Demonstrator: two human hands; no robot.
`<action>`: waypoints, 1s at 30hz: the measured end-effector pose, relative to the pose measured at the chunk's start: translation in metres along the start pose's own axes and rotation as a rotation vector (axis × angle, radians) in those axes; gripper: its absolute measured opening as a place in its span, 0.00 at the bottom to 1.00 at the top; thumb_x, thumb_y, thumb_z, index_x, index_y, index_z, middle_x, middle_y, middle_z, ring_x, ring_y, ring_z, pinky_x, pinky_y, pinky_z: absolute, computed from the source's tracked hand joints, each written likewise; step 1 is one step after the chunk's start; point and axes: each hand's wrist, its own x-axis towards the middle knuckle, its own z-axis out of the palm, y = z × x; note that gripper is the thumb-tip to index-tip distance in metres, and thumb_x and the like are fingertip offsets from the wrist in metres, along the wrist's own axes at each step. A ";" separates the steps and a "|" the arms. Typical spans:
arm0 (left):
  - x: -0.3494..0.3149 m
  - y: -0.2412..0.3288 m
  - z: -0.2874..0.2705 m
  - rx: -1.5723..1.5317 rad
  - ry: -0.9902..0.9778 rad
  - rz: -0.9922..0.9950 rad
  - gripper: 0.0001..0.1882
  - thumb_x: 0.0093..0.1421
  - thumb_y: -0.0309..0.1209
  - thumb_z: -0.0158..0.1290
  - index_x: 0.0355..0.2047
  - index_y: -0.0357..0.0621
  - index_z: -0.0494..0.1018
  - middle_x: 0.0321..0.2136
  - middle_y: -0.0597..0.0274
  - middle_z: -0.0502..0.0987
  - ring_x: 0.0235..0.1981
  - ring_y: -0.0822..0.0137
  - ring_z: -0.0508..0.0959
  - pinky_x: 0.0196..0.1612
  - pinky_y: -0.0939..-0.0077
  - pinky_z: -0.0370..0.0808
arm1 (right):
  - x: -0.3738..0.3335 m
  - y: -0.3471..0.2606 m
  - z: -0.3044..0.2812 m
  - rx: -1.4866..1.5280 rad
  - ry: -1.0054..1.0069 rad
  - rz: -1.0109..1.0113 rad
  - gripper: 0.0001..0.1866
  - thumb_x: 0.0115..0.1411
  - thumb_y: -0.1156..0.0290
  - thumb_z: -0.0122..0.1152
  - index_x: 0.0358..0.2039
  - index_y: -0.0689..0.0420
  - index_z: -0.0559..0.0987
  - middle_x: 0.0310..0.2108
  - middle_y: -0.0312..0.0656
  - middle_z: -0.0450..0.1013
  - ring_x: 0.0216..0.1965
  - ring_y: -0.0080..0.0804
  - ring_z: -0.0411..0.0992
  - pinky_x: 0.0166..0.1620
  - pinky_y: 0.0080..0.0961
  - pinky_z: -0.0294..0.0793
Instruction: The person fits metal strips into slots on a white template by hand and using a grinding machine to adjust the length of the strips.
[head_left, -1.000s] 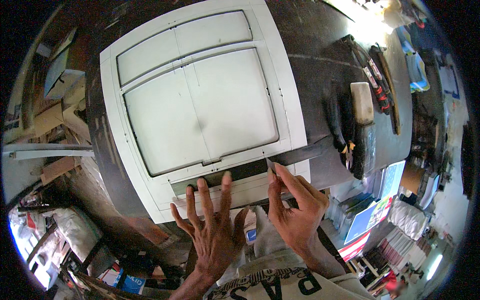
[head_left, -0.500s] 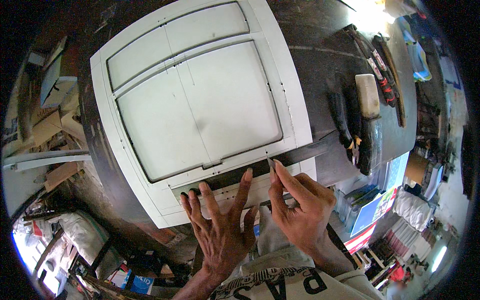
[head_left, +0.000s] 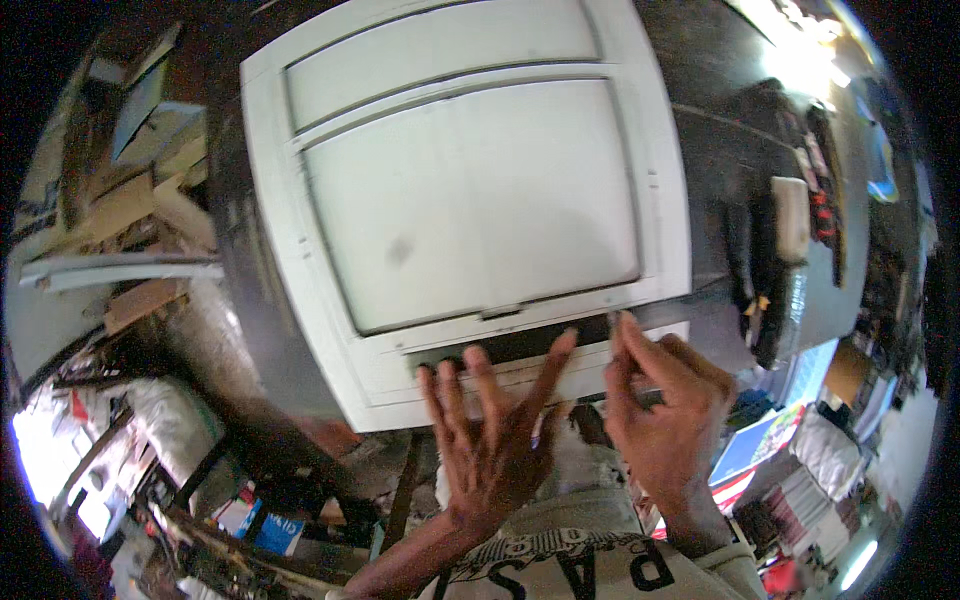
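A dark metal ruler (head_left: 520, 343) lies across the lower margin of a large white sheet (head_left: 268, 190) with black outlines of two rounded panels on it. The spread fingertips of my left hand (head_left: 492, 430) press the ruler down along its left and middle part. At the ruler's right part, my right hand (head_left: 672, 398) pinches a small pointed metal blade (head_left: 614, 321) between thumb and forefinger, its tip at the ruler's far edge. Blur hides the blade's exact shape.
On the dark tabletop (head_left: 705, 150) to the right lie a pale-handled tool (head_left: 790, 215), dark-handled pliers (head_left: 742, 265) and long red-and-black tools (head_left: 822, 205). Cardboard pieces (head_left: 125, 215) are piled at left; white sacks (head_left: 175, 415) stand at lower left.
The whole view has shifted, so the sheet, ruler and both hands sit further right in it, with some blur. Both hands keep their places on and by the ruler.
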 end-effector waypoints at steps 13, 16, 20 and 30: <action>0.000 -0.001 -0.004 0.054 0.002 -0.011 0.25 0.67 0.45 0.45 0.64 0.76 0.62 0.63 0.37 0.50 0.59 0.34 0.57 0.63 0.35 0.56 | -0.024 -0.001 0.006 -0.037 -0.063 -0.033 0.21 0.51 0.80 0.65 0.48 0.61 0.79 0.18 0.44 0.72 0.15 0.33 0.70 0.21 0.30 0.67; 0.007 0.000 -0.013 -0.014 -0.010 -0.002 0.25 0.67 0.43 0.45 0.65 0.73 0.62 0.64 0.37 0.48 0.59 0.32 0.58 0.65 0.34 0.51 | -0.034 0.009 -0.003 0.039 -0.084 0.007 0.19 0.52 0.79 0.66 0.46 0.62 0.80 0.20 0.45 0.74 0.17 0.33 0.73 0.22 0.28 0.69; 0.008 0.004 -0.034 -0.053 -0.119 -0.027 0.28 0.67 0.41 0.47 0.67 0.73 0.57 0.63 0.35 0.49 0.58 0.30 0.58 0.65 0.33 0.48 | 0.010 0.018 -0.021 0.234 0.081 -0.051 0.14 0.55 0.77 0.66 0.43 0.62 0.80 0.25 0.48 0.77 0.25 0.37 0.78 0.28 0.29 0.74; -0.050 -0.025 -0.117 -0.509 -0.047 -0.239 0.37 0.58 0.31 0.56 0.67 0.46 0.56 0.52 0.46 0.65 0.57 0.47 0.63 0.62 0.43 0.54 | 0.031 0.115 -0.047 0.117 -0.153 0.059 0.24 0.46 0.53 0.76 0.35 0.60 0.83 0.27 0.43 0.79 0.28 0.37 0.77 0.34 0.33 0.77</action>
